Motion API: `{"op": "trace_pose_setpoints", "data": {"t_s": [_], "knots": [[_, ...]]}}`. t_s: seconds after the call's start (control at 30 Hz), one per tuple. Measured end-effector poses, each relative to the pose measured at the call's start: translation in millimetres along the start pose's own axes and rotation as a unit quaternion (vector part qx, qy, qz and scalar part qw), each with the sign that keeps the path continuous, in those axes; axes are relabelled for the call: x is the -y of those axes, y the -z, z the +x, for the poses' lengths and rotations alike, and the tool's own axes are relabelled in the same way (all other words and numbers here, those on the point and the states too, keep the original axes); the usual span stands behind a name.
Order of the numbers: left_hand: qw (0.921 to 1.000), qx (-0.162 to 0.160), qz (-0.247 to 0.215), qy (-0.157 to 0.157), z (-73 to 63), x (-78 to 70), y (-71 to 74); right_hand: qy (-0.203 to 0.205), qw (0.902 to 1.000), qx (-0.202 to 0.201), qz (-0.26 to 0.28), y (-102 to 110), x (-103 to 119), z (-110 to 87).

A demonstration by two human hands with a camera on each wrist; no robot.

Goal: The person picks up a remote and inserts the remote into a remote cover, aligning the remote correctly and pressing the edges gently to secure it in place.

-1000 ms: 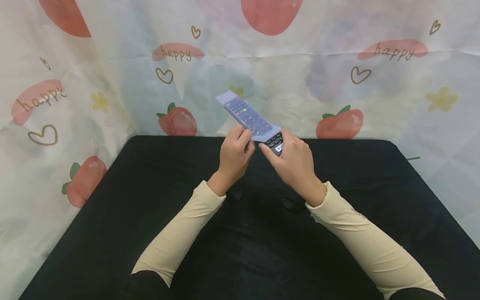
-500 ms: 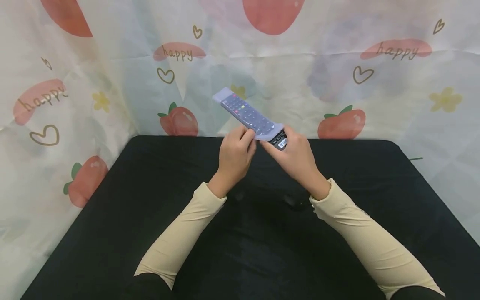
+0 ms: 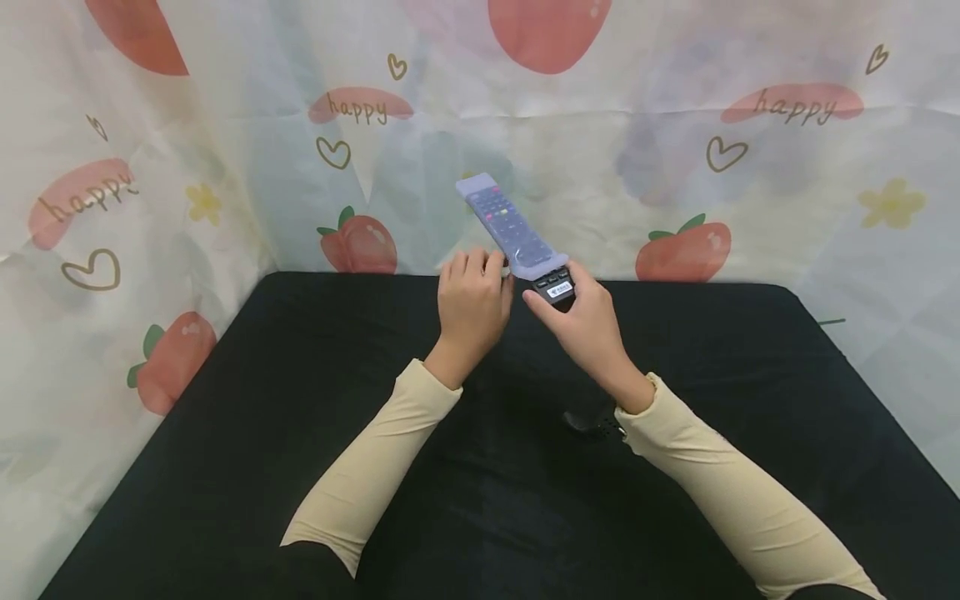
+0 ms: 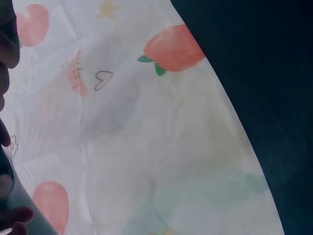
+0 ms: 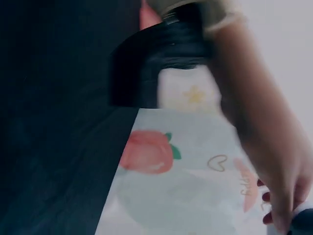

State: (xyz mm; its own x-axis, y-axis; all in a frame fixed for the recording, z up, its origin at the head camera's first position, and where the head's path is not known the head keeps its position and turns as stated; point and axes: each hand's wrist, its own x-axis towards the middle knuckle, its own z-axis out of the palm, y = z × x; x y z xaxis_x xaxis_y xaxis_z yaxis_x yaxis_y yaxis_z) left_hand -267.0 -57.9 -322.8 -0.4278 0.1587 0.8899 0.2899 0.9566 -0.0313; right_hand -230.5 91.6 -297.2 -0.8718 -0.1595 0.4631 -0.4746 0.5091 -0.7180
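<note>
A dark remote control (image 3: 558, 287) with a white label pokes out of the lower end of a clear bluish plastic sleeve (image 3: 529, 265). Its colored buttons show through the sleeve. The person's right hand (image 3: 588, 321) grips the bare lower end, thumb on the near side and fingers on the far side. The left hand (image 3: 474, 300) is at the sleeve's left edge, its fingers bent away from the head camera. Their tips are partly hidden, so a pinch cannot be made out. At the left wrist view's lower left corner, the sleeve (image 4: 36, 220) is only partly visible.
A black cloth-covered table (image 3: 487, 500) lies beneath the hands. A printed fabric backdrop (image 3: 525, 142) with fruits and hearts rises behind and at the sides. A black strap (image 3: 592, 423) hangs under the right wrist.
The remote in its sleeve first swung a little left, then turned right and more upright. The left hand's fingers have lifted and spread from their earlier pinch. The right hand keeps its grip.
</note>
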Motion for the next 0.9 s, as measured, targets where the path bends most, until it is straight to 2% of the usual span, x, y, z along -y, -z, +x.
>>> {"op": "trace_pose_setpoints", "data": {"t_s": [0.07,0.17,0.3,0.47,0.63,0.77,0.9], "knots": [[0.9998,0.009,0.018,0.005,0.1,-2.0,-0.7,0.025,0.9981,-0.038,-0.042,-6.4,-0.4,-3.3],[0.9991,0.001,0.042,-0.005,1.2,-3.0,0.0,0.048,0.9916,-0.079,-0.090,-12.2,-0.6,-6.1],[0.9975,-0.026,0.053,-0.038,1.5,-0.2,0.4,0.059,0.9864,-0.100,-0.116,-14.2,-0.5,-6.8],[0.9956,-0.017,-0.013,-0.091,0.5,9.7,-0.1,0.077,0.9808,-0.104,-0.146,-14.6,-3.1,-9.1],[0.9862,0.016,-0.086,-0.141,-1.3,16.9,-0.3,0.104,0.9743,-0.120,-0.160,-15.3,-6.8,-10.4],[0.9812,0.024,-0.113,-0.154,-3.5,16.7,2.1,0.116,0.9738,-0.128,-0.148,-16.3,-6.9,-9.5],[0.9779,0.019,-0.136,-0.158,-7.0,13.6,6.4,0.122,0.9747,-0.129,-0.136,-16.5,-5.9,-9.4]]}}
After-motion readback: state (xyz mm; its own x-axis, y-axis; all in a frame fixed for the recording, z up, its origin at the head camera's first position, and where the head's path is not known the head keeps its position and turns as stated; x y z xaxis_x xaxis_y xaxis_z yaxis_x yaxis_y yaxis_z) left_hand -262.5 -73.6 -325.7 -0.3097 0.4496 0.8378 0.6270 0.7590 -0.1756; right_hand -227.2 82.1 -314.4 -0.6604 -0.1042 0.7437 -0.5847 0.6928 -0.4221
